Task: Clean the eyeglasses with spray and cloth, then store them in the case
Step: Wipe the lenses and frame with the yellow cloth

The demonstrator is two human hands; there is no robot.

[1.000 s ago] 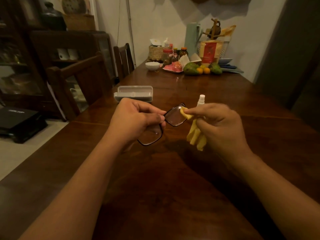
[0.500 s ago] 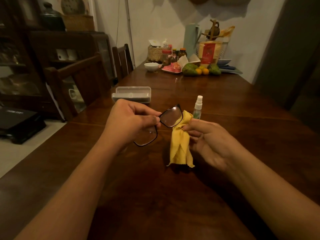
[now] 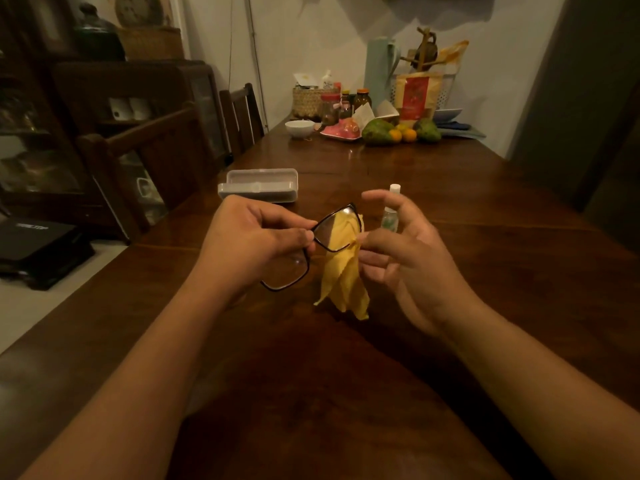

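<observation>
- Since 0.5 s ago the right hand [image 3: 412, 265] has risen and opened out. Its index finger, which was on the cloth [image 3: 343, 282], now sticks up clear of it.
- The cloth has come up with that hand. Its top now sits behind the far lens of the glasses [image 3: 287, 271], and its tail hangs just above the table [image 3: 311, 375].
- 1 s ago the cloth was bunched in that hand; now it hangs loose, gathered to a point at the thumb tip.
- The right fingers are spread, and the thumb pinches the cloth. I cannot tell which finger meets it.
- The left hand [image 3: 252, 237] still holds the glasses above the table, thumb and curled fingers pinching the frame by the bridge.
- The bottle [image 3: 390, 216] stands upright just beyond the right fingers, partly hidden by them.
- The case [image 3: 259, 188] lies open just past the left hand, near the table's left edge, unmoved.
- A chair [image 3: 145, 150] stands by that edge.
- Bare wood spreads between and below the forearms and off to the right.
- Fruit [image 3: 377, 129] and jars sit well apart at the far end.
</observation>
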